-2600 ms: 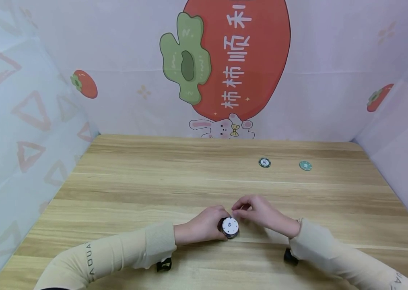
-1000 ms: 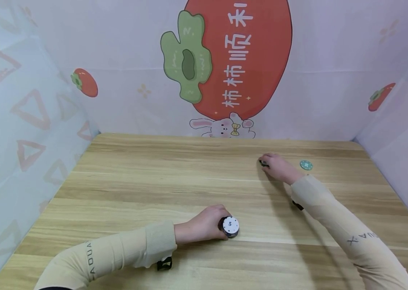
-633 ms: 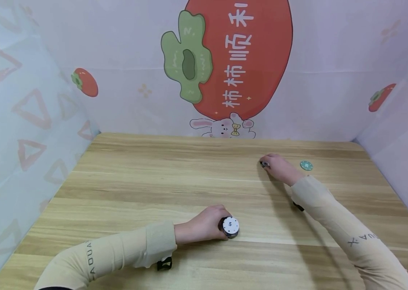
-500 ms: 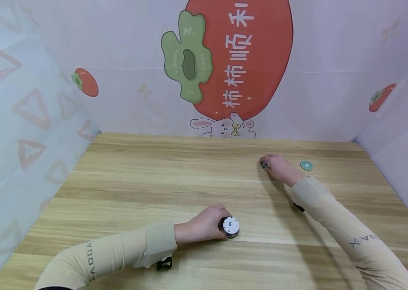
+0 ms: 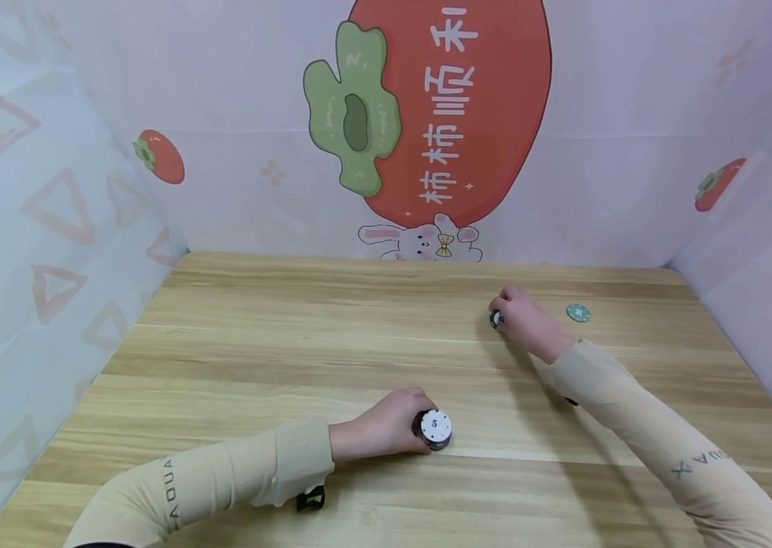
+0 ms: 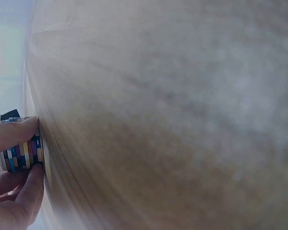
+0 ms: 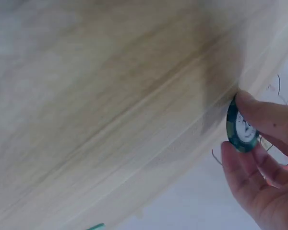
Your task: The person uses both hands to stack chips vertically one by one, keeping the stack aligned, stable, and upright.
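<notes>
My left hand [image 5: 386, 428] grips a stack of poker chips [image 5: 436, 432] with a white chip marked 5 on top. In the left wrist view the stack [image 6: 24, 149] shows several coloured edges, thumb on one side and fingers on the other, its base at the table. Farther back, my right hand [image 5: 526, 321] pinches a dark green poker chip with a white centre [image 5: 496, 319]. The right wrist view shows that chip [image 7: 242, 127] tilted between thumb and fingertips. A lighter green chip [image 5: 579, 313] marked 20 lies flat to the right of this hand.
Both hands work over a wooden table [image 5: 276, 335]. A printed backdrop [image 5: 242, 175] stands along its far edge, with walls of the same kind on the left and right. A black wrist strap [image 5: 311, 498] shows under the left sleeve.
My right hand has moved from beside the stack out to the dark green chip and picked it up, tilting it off the table. The left hand stays on the stack.
</notes>
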The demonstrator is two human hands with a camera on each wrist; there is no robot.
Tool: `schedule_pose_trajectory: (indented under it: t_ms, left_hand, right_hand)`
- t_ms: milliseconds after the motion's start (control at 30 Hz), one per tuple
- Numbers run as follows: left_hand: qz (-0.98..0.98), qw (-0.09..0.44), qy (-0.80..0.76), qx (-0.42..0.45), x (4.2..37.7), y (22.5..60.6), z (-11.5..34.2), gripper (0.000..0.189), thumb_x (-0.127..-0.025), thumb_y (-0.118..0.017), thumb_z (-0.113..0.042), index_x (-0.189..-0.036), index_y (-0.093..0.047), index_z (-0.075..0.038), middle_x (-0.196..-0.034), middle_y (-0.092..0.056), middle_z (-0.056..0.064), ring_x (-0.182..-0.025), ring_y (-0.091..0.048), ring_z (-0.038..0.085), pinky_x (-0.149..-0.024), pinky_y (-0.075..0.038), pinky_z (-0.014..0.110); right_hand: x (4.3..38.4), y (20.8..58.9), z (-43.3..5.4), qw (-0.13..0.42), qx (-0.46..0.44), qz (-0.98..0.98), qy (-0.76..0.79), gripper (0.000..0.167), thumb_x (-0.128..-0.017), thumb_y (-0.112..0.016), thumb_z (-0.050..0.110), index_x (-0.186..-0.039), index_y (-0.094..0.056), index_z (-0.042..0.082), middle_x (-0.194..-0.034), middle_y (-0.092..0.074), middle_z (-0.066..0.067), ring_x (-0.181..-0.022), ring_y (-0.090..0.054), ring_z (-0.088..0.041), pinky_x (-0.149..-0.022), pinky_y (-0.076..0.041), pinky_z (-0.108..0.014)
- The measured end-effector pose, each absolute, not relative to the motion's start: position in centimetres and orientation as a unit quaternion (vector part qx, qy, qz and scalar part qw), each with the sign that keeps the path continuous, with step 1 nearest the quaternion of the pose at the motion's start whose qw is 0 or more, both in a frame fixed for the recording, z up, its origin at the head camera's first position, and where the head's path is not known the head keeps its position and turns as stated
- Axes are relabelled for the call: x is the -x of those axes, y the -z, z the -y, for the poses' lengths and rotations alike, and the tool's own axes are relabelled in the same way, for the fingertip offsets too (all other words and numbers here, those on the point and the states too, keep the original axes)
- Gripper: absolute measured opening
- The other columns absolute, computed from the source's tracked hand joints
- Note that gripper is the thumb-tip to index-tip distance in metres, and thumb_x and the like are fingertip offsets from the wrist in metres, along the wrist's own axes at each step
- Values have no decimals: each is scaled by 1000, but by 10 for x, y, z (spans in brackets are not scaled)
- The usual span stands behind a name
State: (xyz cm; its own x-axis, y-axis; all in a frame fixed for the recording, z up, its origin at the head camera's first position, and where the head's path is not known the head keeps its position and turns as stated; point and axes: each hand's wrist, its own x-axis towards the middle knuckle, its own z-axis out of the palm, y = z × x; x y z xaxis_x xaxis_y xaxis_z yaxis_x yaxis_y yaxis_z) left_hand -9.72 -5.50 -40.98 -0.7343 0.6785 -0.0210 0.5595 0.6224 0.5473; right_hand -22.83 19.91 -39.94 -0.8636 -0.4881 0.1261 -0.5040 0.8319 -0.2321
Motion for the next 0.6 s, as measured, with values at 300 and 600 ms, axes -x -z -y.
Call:
schedule_pose_trajectory:
  t_ms: [300,600]
  left_hand:
    - [-897,122,-259,-338,97,410,55,34,-63,-81,-14,-93,-65,-10,-88,-57,-7,-81,-49,2,-76,-41,15]
    - [-896,124,-260,-337,98,411,55,34,-64,-81,-14,-93,-65,-10,-88,-57,-7,-81,-49,2,-76,-41,15]
  right_hand:
    - [217,398,-196,97,-311,939,-110,15,-78,-65,-5,-93,-69,-1,-89,-56,-11,-84,-52,-25,-75,-48,-37]
    - [202,394,-193,107,-327,933,-110,22,-76,-63,-11,-91,-71,3,-86,-58,-8,-81,-54,-21,-71,-49,-32]
